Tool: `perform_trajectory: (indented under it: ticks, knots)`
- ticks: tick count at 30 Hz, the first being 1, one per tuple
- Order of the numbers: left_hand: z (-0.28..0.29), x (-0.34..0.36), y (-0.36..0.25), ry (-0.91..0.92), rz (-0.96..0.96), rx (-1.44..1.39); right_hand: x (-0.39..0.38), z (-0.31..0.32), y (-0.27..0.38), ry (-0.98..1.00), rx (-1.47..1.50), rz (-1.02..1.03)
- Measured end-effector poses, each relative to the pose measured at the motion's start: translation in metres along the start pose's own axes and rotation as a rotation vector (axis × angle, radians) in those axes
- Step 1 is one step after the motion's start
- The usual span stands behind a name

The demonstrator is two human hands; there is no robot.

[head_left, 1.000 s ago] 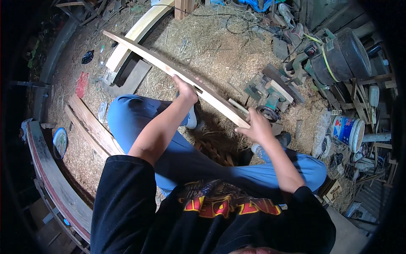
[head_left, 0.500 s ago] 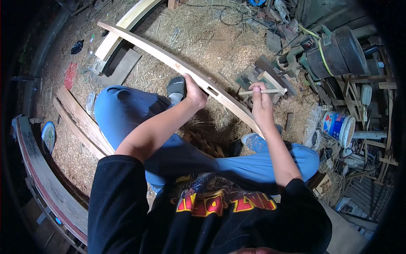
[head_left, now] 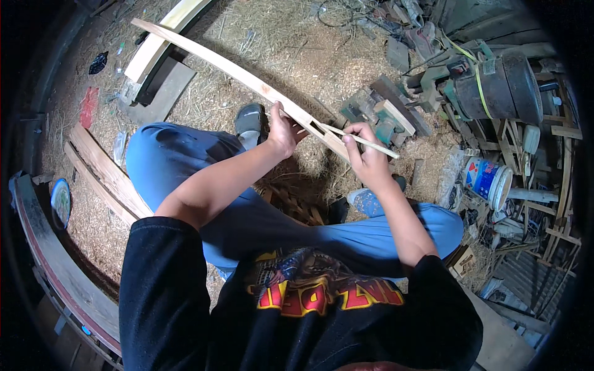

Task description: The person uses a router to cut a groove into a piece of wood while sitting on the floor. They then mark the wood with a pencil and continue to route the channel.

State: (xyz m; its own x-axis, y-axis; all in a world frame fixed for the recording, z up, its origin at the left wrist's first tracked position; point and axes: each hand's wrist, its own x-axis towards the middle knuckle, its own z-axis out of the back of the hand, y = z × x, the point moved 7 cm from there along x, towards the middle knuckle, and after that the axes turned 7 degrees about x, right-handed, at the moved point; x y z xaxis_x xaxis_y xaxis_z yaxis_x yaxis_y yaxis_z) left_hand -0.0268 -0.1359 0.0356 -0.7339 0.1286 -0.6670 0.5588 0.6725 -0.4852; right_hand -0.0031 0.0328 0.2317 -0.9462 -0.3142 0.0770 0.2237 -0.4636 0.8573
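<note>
A long, slightly curved wooden beam (head_left: 235, 69) slants across in front of me, from the far left down to the near right. Around its middle my left hand (head_left: 282, 135) is closed, thumb on the upper face and fingers beneath. Just right of that hand, a narrow slot (head_left: 317, 127) is cut into the beam. My right hand (head_left: 372, 166) pinches a slim pale wooden stick (head_left: 385, 150). The stick's left tip lies at the slot; I cannot tell how deep it goes. The beam's near end is hidden behind my right hand.
Behind the beam's far end lies a thick curved timber (head_left: 145, 59). Two rough boards (head_left: 99, 157) rest left of my knee. A green metal machine with wood pieces (head_left: 396, 114), a dark motor (head_left: 504, 86) and a paint bucket (head_left: 495, 185) stand right. Shavings cover the floor (head_left: 322, 59).
My right hand has moved slightly left and down and turned the stick, bringing its tip to the slot. The left hand still holds the beam. The whole view has shifted a little.
</note>
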Motion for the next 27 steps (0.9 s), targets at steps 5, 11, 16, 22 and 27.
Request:
perform_trajectory:
  ticks: [5, 11, 16, 22, 27]
  knots:
    - [-0.002, -0.010, -0.002, -0.100, 0.010, -0.074, 0.006, -0.005, 0.001, 0.020, -0.056, 0.042]
    - [-0.004, -0.010, -0.007, -0.093, 0.037, 0.000, 0.010, -0.011, 0.002, 0.041, -0.007, 0.068]
    - [0.000, -0.003, -0.002, -0.073, 0.046, 0.002, 0.009, -0.016, -0.010, 0.066, -0.073, 0.000]
    - [0.005, 0.005, 0.002, -0.093, 0.039, 0.007, 0.011, -0.022, -0.006, 0.110, -0.173, 0.057]
    - [0.002, 0.005, 0.000, -0.068, 0.056, 0.040, 0.014, -0.035, 0.011, 0.202, -0.210, 0.223]
